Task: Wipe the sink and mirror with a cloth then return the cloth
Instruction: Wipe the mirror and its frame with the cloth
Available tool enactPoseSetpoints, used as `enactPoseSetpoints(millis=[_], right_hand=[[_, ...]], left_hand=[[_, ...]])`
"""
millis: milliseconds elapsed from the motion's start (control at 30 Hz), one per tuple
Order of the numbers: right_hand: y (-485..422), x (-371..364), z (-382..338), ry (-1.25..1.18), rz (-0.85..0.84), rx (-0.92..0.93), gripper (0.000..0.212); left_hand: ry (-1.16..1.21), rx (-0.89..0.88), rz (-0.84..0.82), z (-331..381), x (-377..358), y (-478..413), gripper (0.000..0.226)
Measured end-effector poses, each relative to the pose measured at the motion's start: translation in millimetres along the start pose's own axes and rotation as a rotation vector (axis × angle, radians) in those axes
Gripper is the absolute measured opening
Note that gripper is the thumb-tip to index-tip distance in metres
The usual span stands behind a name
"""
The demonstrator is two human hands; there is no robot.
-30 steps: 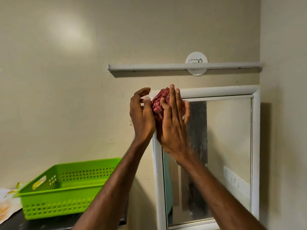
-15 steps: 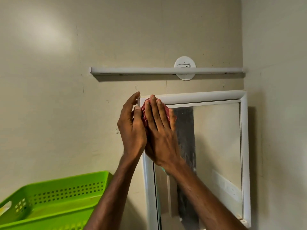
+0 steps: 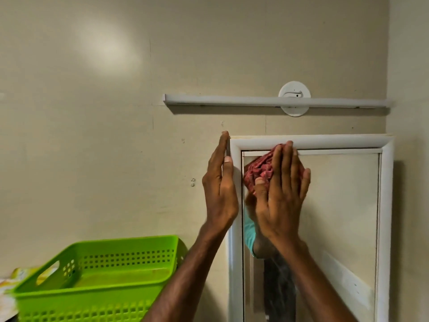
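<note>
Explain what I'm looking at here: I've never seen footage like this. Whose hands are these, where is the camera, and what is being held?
There is no machine here: a person wears one wide-angle camera on the head, so you see their own two bare arms reaching forward. The right hand presses a bunched red cloth against the upper left part of a white-framed mirror. The left hand lies flat along the outer left edge of the frame and holds nothing. Above the mirror a white tube light is fixed to the wall. At lower left a green plastic basket stands on a surface that is mostly out of view. The sink is not in the picture.
</note>
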State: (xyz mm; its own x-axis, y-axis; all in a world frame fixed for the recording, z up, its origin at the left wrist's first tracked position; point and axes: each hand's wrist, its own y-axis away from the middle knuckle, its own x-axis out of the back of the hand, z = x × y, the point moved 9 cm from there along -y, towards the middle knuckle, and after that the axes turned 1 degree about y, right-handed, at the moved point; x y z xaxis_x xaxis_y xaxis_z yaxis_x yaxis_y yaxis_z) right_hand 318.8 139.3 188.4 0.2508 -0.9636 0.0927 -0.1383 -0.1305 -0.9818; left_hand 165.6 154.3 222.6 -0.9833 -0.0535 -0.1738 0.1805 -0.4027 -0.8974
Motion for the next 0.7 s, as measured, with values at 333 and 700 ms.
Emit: enactPoseSetpoints(millis=[333, 700], right_hand=[[7, 2, 26, 0.014, -0.090, 0.235, 0.083], [22, -6, -17, -0.045, -0.027, 0.049, 0.071]], left_hand=[[-0.015, -0.012, -0.049, 1, -5, 5, 0.048], [-0.006, -0.008, -0.084, 5, -8, 8, 0.050]])
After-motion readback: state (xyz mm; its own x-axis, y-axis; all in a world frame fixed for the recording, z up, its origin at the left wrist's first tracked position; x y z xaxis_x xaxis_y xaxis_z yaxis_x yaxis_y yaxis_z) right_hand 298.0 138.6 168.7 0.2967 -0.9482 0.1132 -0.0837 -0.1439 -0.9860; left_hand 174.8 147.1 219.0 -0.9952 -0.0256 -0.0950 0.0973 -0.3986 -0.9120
